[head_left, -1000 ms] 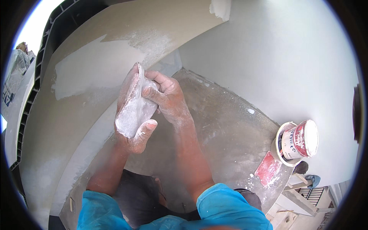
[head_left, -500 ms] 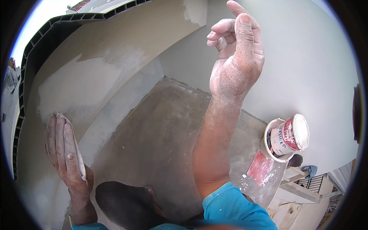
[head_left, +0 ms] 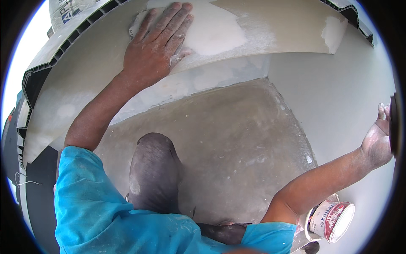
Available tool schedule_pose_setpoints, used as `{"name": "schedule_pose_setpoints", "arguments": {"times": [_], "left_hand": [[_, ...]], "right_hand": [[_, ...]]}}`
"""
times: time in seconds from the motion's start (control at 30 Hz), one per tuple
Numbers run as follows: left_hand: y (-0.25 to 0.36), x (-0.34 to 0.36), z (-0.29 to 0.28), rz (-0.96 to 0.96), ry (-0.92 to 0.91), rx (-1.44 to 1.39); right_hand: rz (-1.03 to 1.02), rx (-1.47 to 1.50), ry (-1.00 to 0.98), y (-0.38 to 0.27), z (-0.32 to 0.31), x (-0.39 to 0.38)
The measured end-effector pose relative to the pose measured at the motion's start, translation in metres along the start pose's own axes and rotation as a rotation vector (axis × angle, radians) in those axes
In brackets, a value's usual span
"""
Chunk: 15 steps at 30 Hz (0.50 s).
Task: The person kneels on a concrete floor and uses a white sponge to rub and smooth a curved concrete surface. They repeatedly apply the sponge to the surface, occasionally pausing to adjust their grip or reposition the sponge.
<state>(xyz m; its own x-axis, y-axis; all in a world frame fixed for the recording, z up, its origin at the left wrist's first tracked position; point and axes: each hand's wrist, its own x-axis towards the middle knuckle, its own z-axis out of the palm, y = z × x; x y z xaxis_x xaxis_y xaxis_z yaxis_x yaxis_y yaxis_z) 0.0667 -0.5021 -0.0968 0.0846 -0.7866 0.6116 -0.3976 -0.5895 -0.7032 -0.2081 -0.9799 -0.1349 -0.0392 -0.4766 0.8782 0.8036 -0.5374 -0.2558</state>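
High on the pale wall panel (head_left: 270, 23), my left hand (head_left: 154, 48) presses a thin sheet of sandpaper (head_left: 134, 26) flat against the surface. Its fingers are stretched over the sheet, and the sheet's pale edges show beside the fingers and near the thumb. A smooth white patch of filler (head_left: 215, 29) lies just right of the fingertips. Out at the far right, my dusty right hand (head_left: 377, 142) is raised by the grey-white side wall (head_left: 338, 110), next to a dark object (head_left: 394, 127). Its fingers are loosely spread, partly hidden by that object, and I see nothing in them.
A dusty concrete floor (head_left: 220, 139) spreads below, with my knee (head_left: 154, 169) over it. Under my right forearm, a white and red paint tub (head_left: 332, 220) sits tilted in a pale bucket (head_left: 308, 226). A hollow-ribbed panel edge (head_left: 67, 40) borders the wall panel on the left.
My view has turned left. My left hand has moved with the sandpaper up onto the white patch's left side. My right hand has swung from the upper middle to the far right.
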Motion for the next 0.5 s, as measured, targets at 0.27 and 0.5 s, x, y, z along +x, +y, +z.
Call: {"name": "schedule_pose_setpoints", "arguments": {"times": [0.27,0.5], "left_hand": [[-0.032,-0.062,-0.014,0.004,0.026,0.056],[-0.023,0.027,-0.016,0.035,0.026,0.065]], "right_hand": [[0.318,0.014,0.205,0.020,-0.011,-0.043],[0.371,-0.004,0.251,0.039,0.024,-0.065]]}}
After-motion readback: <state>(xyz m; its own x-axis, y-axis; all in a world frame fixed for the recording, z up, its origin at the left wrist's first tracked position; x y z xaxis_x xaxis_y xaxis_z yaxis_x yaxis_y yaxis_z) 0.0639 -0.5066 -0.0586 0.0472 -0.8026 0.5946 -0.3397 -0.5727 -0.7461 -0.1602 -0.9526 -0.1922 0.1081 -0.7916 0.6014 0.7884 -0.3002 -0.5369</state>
